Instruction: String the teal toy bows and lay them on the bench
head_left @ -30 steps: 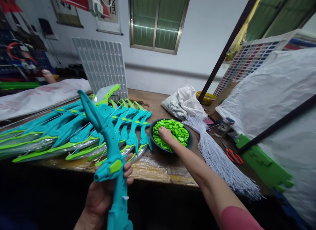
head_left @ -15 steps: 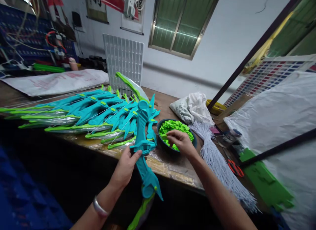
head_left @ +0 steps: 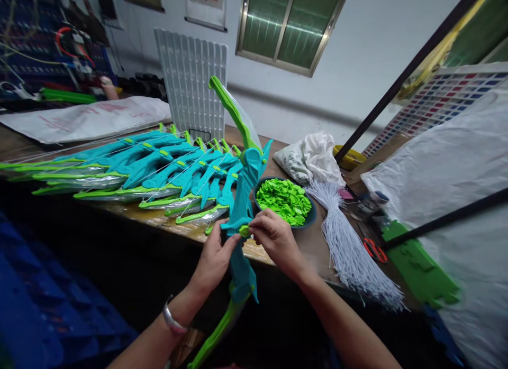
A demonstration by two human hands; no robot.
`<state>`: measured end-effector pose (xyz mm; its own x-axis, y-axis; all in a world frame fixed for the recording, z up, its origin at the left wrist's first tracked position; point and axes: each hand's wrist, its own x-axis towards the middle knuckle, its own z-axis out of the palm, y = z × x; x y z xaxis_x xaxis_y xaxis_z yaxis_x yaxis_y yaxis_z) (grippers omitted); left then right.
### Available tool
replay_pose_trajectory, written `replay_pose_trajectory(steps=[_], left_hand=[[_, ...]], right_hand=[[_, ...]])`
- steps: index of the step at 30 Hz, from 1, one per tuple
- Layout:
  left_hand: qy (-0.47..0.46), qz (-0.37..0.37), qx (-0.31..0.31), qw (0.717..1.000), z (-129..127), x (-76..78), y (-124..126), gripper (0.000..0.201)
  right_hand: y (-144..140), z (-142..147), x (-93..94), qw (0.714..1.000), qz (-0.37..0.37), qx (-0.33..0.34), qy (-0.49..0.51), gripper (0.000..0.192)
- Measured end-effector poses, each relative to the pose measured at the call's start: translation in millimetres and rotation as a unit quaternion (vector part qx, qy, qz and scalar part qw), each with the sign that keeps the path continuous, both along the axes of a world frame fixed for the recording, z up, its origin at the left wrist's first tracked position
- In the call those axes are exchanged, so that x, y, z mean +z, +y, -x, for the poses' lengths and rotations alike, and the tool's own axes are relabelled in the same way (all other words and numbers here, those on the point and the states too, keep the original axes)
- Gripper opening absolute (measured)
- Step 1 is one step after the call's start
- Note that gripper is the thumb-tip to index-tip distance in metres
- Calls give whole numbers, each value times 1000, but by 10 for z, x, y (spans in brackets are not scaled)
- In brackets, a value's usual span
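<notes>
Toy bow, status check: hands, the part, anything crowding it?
Left hand grips the toy bow at mid-handle. Right hand pinches a small green piece against it. Bowl of green pieces and stacked bows close behind.

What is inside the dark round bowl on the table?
The bowl is heaped with small bright green plastic pieces. They fill it to the rim, so its bottom and anything lying beneath the heap are covered. The right hand hides part of the near edge.
</notes>
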<state>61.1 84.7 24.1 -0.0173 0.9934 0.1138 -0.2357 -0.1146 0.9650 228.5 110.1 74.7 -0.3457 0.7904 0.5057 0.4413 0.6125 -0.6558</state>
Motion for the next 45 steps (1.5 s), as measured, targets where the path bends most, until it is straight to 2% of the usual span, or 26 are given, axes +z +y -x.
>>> replay_pose_trajectory(steps=[7, 8, 11, 13, 14, 17, 21, 24, 28, 36, 42, 45], left_hand=[[44, 18, 48, 998, -45, 35, -26, 49], [42, 17, 53, 998, -45, 38, -28, 47], [35, 11, 50, 998, -28, 39, -43, 45], [49, 3, 51, 997, -11, 24, -62, 45], [60, -4, 54, 997, -5, 9, -74, 44], [80, -25, 69, 994, -6, -54, -117, 40], [93, -28, 88, 991, -28, -156, -172, 39], [109, -25, 76, 991, -30, -200, -189, 36], [125, -30, 78, 989, -21, -194, -197, 35], [119, -37, 74, 990, -61, -241, -212, 32], [165, -68, 96, 979, -112, -316, -135, 30], [170, -71, 85, 979, -98, -311, -72, 31]], right_hand=[[-61, 66, -79, 997, -49, -51, -28, 3], [-54, 60, -91, 997, -47, -59, -29, 11], [-35, 25, -122, 998, 37, -28, -35, 29], [-41, 6, -137, 994, 99, 7, -41, 29], [-49, 1, -140, 993, 109, 14, -49, 28], [-62, -4, -121, 992, 72, -2, -103, 23], [-12, -40, -50, 984, 78, 30, -155, 24], [22, -83, -38, 982, 129, 46, -127, 34], [-12, -115, -101, 980, 178, 39, -77, 36], [-80, -132, -185, 988, 111, 18, -103, 40], [-42, -136, -291, 990, 125, -3, -67, 37], [-34, -140, -328, 990, 129, -18, -49, 38]])
